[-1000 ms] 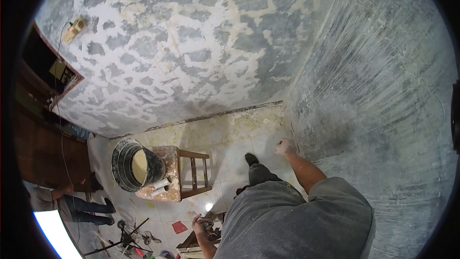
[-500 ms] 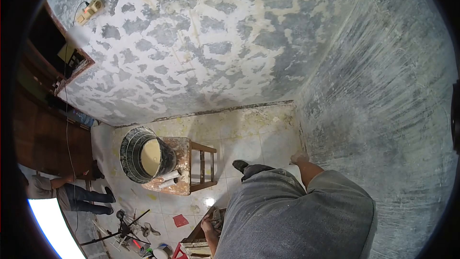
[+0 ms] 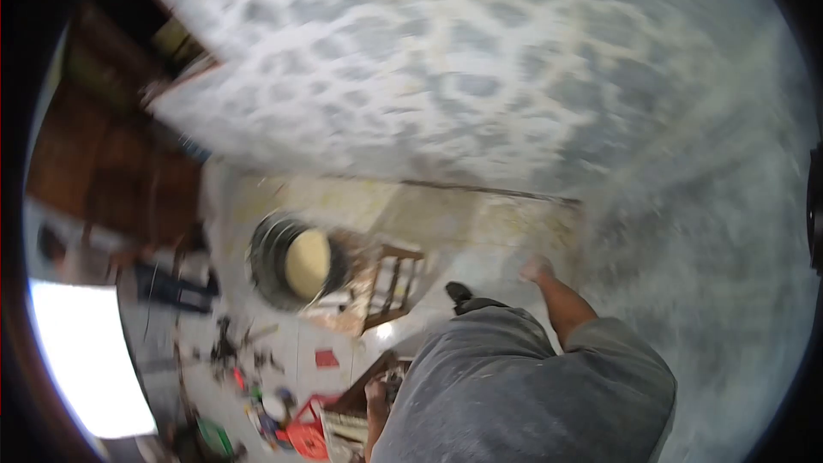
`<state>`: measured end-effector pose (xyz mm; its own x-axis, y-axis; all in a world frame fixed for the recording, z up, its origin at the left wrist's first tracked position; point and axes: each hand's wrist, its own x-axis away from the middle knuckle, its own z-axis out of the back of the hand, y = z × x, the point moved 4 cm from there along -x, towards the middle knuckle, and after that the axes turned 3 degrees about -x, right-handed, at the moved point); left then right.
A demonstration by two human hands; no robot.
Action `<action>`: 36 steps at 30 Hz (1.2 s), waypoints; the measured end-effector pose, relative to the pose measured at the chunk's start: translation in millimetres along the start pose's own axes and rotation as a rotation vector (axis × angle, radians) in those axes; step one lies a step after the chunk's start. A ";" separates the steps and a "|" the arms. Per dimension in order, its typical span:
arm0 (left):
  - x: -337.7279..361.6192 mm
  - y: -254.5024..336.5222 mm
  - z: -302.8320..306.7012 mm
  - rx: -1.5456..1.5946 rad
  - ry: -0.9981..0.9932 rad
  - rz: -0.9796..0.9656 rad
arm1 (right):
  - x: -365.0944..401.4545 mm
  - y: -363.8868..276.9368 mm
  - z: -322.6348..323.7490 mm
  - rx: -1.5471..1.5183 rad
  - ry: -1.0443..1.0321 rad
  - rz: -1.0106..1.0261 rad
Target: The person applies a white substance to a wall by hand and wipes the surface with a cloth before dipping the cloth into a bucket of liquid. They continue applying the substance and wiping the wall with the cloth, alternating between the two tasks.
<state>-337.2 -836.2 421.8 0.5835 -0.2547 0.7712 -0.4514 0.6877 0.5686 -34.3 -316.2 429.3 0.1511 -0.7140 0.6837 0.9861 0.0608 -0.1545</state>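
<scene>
My left hand [image 3: 375, 393] is at the bottom, beside a wooden box-like piece [image 3: 356, 390]. Its fingers look closed round something greyish that I cannot make out. My right hand [image 3: 537, 268], pale at the fingers, hangs past my grey sleeve [image 3: 613, 343]; blur hides its finger shape and whether anything is in it. Left of both hands, a black bucket [image 3: 267, 261] of cream-coloured mix [image 3: 308, 264] stands on a stained wooden stool [image 3: 364, 279]. Pale tube-like pieces [image 3: 337, 298] lie beside the bucket.
A patchy grey-white wall [image 3: 411, 77] rises ahead, another wall [image 3: 703, 274] at right. A co-worker [image 3: 163, 283] is at left, near a bright panel [image 3: 90, 351]. A dark stand [image 3: 225, 343], a red piece [image 3: 327, 358] and a red stool-like object [image 3: 309, 433] are on the floor.
The view has swung, so the bucket, stool and co-worker appear farther right, while the floor items appear higher. The picture is more blurred. Both hands remain in nearly the same image areas.
</scene>
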 end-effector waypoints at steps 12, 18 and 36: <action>33.4 104.8 70.0 0.467 0.395 -0.017 | -75.0 -168.1 -69.6 -0.579 -0.359 0.257; -21.8 150.9 101.7 0.502 0.168 0.056 | -15.4 -356.4 2.1 -0.603 -0.265 0.619; -167.9 158.7 93.4 0.404 -0.212 0.044 | -46.5 -528.5 -41.7 -0.289 -0.588 0.708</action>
<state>-569.9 -747.8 409.2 0.4258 -0.3930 0.8150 -0.7243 0.3919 0.5673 -565.3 -344.2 449.4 0.7923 -0.1093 0.6002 0.6098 0.1125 -0.7845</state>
